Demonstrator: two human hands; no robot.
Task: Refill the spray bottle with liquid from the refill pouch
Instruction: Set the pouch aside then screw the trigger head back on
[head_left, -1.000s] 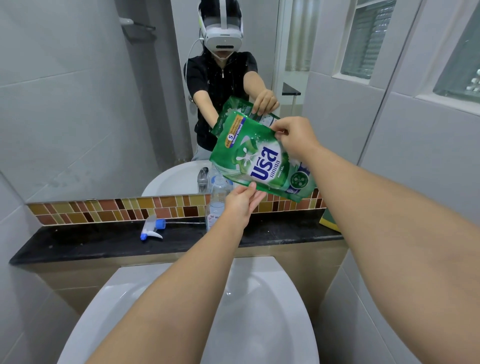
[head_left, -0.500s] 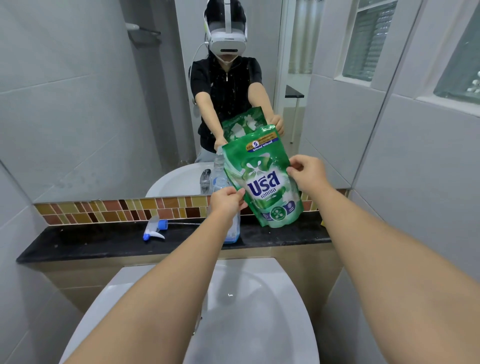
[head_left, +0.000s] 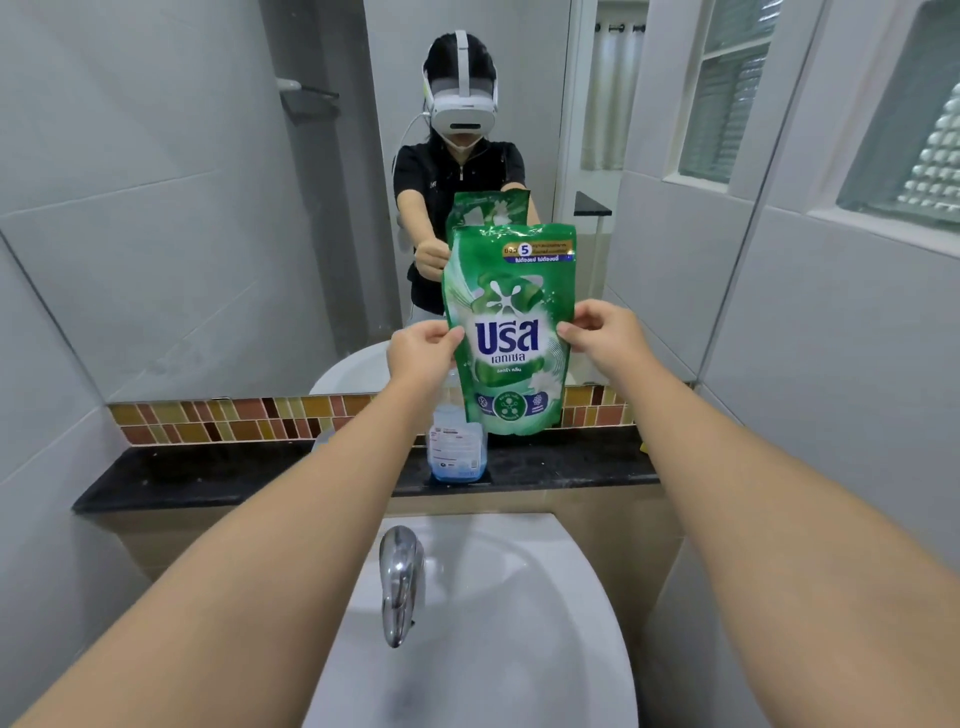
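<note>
Two bare forearms reach forward from the bottom corners of the view and meet at a green refill pouch (head_left: 510, 332), which is held upright in the air between them. The left hand (head_left: 420, 349) pinches the pouch's left edge at about mid-height, thumb on the printed front and the other fingers curled behind it. The right hand (head_left: 602, 340) pinches the opposite edge at nearly the same height, thumb and forefinger closed on the film, knuckles turned up and outward. Both wrists are straight and the elbows lie out of view, so the arms run in long, nearly level lines that converge on the pouch.

Above the two grips the pouch rises to its sealed top, flat and facing the camera; below them it hangs down to its gusseted base, which sits just above the dark ledge (head_left: 218, 475). Directly below the left grip, and partly hidden behind that wrist and the pouch's lower left corner, stands the clear spray bottle (head_left: 457, 449) on the ledge, with blue liquid low in its base; its neck is covered, so I cannot tell whether it is capped. Nearer the camera than the grips, under the arms, are the white basin (head_left: 519, 649) and its chrome tap (head_left: 399, 582). Behind the pouch a mirror (head_left: 208, 208) repeats the hands and pouch.
</note>
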